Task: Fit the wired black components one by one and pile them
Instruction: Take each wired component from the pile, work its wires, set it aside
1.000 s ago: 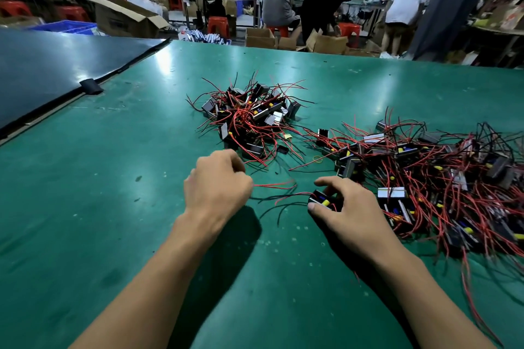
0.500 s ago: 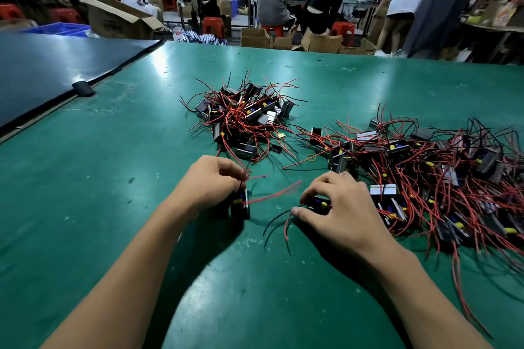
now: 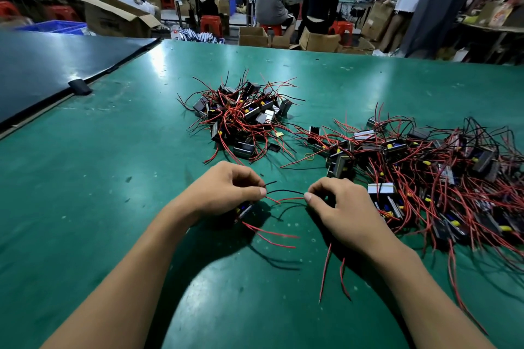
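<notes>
My left hand [image 3: 224,193] curls round a small black component [image 3: 244,210] with red and black wires, held just above the green table [image 3: 85,178]. My right hand [image 3: 340,207] grips another wired component that is mostly hidden under its fingers; red wires trail out below the wrist. The two hands are close together, with thin red and black wires [image 3: 283,197] running between their thumbs. A small pile of wired black components [image 3: 243,119] lies beyond the left hand. A much larger tangled heap [image 3: 425,173] spreads to the right of my right hand.
A dark blue mat [image 3: 42,65] covers the far left of the bench, with a black clip [image 3: 80,86] on its edge. Beyond the table are cardboard boxes [image 3: 113,17], red stools and several people at other benches.
Both hands have drawn back toward me and nearer each other. The right hand pulled its component out of the big heap, and wires now stretch between the two hands.
</notes>
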Available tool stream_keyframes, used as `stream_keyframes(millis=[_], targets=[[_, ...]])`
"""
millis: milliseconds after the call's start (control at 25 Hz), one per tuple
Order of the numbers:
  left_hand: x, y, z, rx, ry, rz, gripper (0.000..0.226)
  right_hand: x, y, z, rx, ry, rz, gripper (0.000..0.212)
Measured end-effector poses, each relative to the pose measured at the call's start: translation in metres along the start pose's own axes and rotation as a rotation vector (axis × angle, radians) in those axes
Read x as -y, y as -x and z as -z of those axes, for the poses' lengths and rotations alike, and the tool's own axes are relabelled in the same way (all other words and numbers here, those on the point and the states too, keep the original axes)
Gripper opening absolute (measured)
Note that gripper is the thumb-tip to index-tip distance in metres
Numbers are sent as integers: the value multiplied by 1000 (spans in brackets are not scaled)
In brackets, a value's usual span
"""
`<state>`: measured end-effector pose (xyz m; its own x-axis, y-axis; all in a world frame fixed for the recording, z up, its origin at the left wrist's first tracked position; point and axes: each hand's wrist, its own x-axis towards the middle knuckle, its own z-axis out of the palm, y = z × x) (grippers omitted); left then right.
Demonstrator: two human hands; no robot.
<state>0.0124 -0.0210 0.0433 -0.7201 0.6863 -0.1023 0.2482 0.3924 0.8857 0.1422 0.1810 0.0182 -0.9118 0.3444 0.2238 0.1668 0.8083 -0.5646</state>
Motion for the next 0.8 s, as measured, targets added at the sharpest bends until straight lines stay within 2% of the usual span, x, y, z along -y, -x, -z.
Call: stream_keyframes(millis=[160,320,440,520,640,800], targets=[[2,-2,-1,-31,92,-13,4,-1,0,1,-33,-34,3,10],[-2,-1,-6,24,136,-26,5,11,-1,-11,-84,-76,66,23],[-4,0,-11,51,142,-43,6,16,-3,-16,-1,34,152,27],[-4,0,-12,37,172,-63,8,15,-4,-15,16,75,193,18],[-3,-2,-13,-14,246,-77,8,11,-2,-6,-10,-71,143,6],[-1,-3,-15,-37,312,-33,15,5,-3,7,154,-277,24,11]])
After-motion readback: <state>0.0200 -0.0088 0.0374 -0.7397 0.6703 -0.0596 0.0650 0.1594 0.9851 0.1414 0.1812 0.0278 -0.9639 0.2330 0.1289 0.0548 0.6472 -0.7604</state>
